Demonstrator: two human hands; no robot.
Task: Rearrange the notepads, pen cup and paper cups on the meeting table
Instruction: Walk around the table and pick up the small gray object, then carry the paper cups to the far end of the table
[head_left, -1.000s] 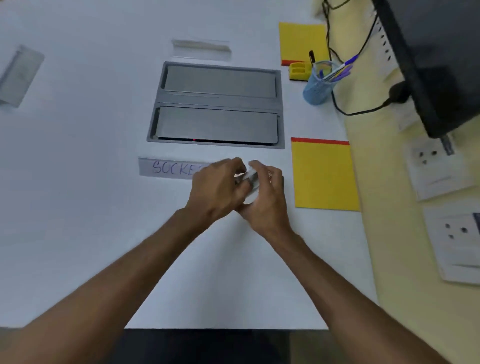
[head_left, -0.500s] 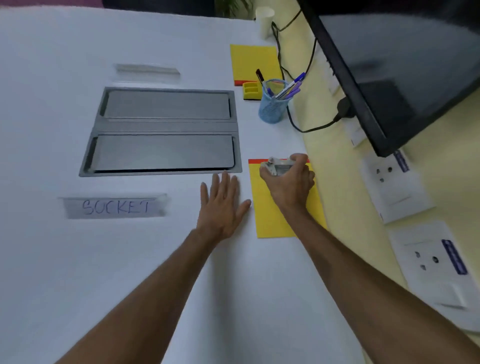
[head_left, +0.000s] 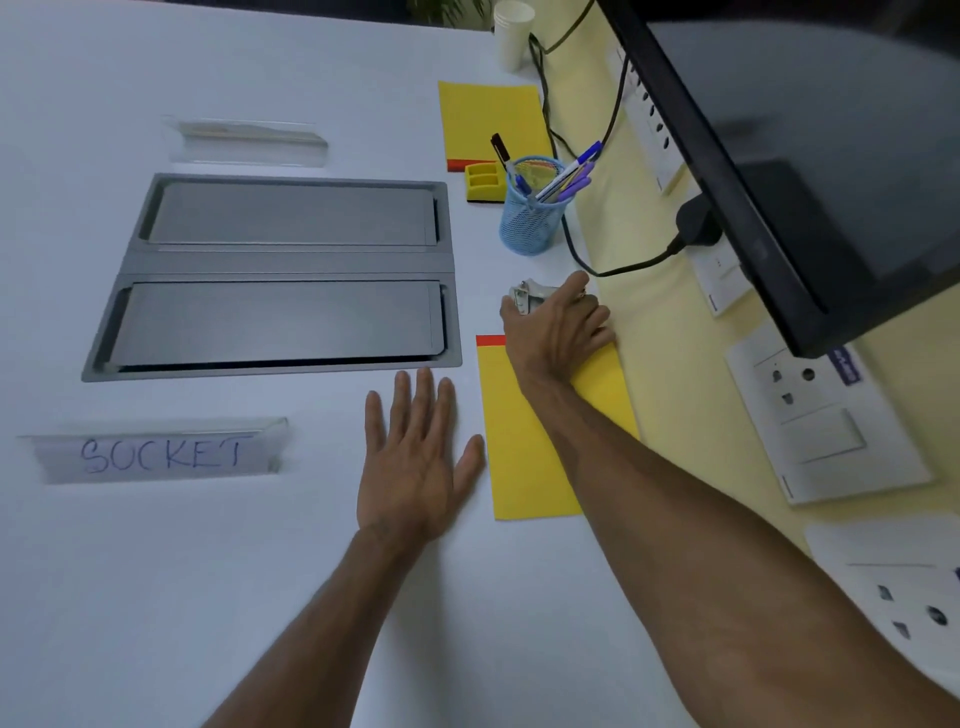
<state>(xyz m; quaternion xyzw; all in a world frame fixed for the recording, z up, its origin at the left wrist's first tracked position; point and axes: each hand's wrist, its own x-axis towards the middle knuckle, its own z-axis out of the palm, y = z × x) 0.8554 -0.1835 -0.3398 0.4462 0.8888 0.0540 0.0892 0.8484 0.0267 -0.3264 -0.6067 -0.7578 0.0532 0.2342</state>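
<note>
Presently, head view, task mid-way by judgement. Right hand (head_left: 558, 332) reaches to approx. 1 o'clock of frame centre, fingers (head_left: 576, 286) clenched around a small silver-grey object (head_left: 527, 296), prob. a stapler or clip, ID uncertain; it is held just beyond the far edge of the near notepad (head_left: 524, 441), btw. that pad and the pen cup (head_left: 530, 218). Left hand (head_left: 415, 467) lies flat on the white surface (head_left: 208, 597), fingers spread and released, holding nothing, at 9 o'clock of the near notepad, thumb just beside its edge.

Positions: far notepad (head_left: 488, 119) at 12 o'clock of the pen cup; yellow holder (head_left: 485, 182) touching or just beside the cup at its 10 o'clock; paper cups (head_left: 511, 34) stacked at the far edge, 12 o'clock of the far notepad, near the cables.

Status: 2 notepads lie roughly in line along the right side; whether these are final spots cannot be told. Left to do, judged: paper cups appear untouched at the far edge; pen cup placement unconfirmed.
</note>
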